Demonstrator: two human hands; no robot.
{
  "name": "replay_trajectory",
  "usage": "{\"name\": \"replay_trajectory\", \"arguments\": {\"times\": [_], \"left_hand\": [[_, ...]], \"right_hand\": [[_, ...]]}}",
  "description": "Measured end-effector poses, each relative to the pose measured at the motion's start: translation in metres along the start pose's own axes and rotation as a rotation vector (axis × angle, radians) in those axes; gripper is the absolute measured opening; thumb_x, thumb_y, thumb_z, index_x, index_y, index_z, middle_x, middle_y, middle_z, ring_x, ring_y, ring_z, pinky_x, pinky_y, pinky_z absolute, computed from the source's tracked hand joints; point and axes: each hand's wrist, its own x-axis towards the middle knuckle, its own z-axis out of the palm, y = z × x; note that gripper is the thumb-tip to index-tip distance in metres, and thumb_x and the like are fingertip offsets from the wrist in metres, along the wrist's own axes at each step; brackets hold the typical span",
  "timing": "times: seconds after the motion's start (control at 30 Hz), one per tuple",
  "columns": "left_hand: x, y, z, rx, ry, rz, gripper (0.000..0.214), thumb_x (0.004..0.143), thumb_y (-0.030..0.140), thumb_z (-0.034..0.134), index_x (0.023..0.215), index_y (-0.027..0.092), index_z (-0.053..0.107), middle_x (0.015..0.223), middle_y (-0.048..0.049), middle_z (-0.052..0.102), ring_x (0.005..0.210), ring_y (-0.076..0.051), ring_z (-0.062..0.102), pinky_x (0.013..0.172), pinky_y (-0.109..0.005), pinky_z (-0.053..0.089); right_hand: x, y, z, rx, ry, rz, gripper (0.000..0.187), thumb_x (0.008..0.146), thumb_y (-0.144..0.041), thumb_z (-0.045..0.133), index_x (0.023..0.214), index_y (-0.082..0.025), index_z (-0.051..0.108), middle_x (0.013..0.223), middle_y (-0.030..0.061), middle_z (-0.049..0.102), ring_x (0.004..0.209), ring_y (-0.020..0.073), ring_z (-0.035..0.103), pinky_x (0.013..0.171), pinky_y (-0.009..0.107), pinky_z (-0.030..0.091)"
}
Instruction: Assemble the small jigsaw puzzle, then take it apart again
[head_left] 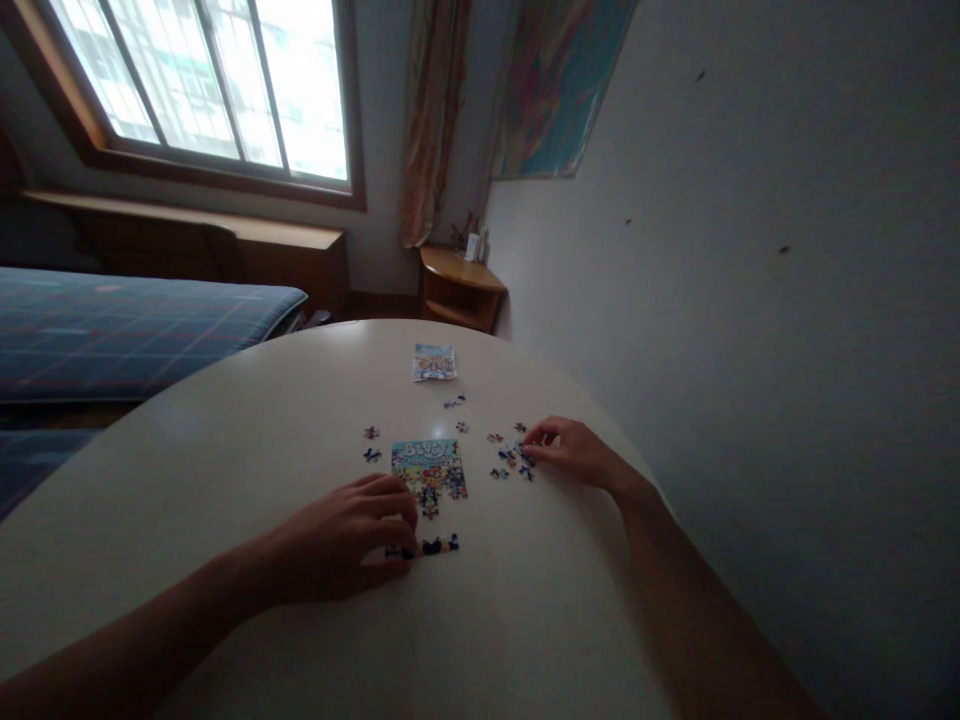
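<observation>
A partly joined jigsaw puzzle [429, 462] with a blue top edge lies on the white round table. Below it is a separate joined strip of puzzle pieces [439, 546]. My left hand [352, 535] rests at the left of both, its thumb apart from the loosely curved fingers, covering the strip's left part. To the right, my right hand [566, 452] has thumb and forefinger pinched on a puzzle piece [526, 458] at the edge of a small cluster of loose pieces [507, 457]. The fingertips partly hide that piece.
More loose pieces [372, 455] lie left of the puzzle, and a few small ones [454, 402] lie above it. A printed picture packet [434, 362] sits near the far edge of the table [300, 400]. A wall [787, 400] runs close along the right side.
</observation>
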Motion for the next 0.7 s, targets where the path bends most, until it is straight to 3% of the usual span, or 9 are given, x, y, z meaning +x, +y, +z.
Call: {"name": "replay_trajectory", "arguments": {"times": [0.2,0.47,0.7], "left_hand": [[0.0,0.001,0.002,0.021,0.011,0.026,0.006,0.091,0.021,0.061,0.095,0.024,0.064,0.093,-0.0005,0.066,0.096,-0.019,0.057,0.096,-0.036,0.042],[0.001,0.001,0.004,0.063,0.018,0.047,0.008,0.091,0.02,0.061,0.096,0.024,0.064,0.094,-0.0001,0.067,0.095,-0.019,0.057,0.091,-0.035,0.043],[0.002,0.0,0.002,0.096,0.016,0.053,0.009,0.092,0.021,0.061,0.099,0.025,0.065,0.095,-0.0001,0.067,0.097,-0.019,0.057,0.091,-0.034,0.044]], "right_hand": [[-0.001,-0.016,0.007,0.006,-0.05,-0.121,0.026,0.078,-0.036,0.074,0.101,-0.025,0.076,0.103,0.0068,0.065,0.092,0.0196,0.062,0.088,0.032,0.045],[0.001,-0.017,0.007,0.029,-0.05,-0.115,0.019,0.075,-0.034,0.075,0.088,-0.019,0.073,0.094,0.0064,0.066,0.084,0.0187,0.062,0.079,0.03,0.046],[-0.004,-0.022,0.0,0.159,-0.092,-0.045,0.018,0.084,-0.035,0.065,0.087,-0.019,0.073,0.082,0.0034,0.072,0.076,0.0172,0.064,0.073,0.029,0.045]]}}
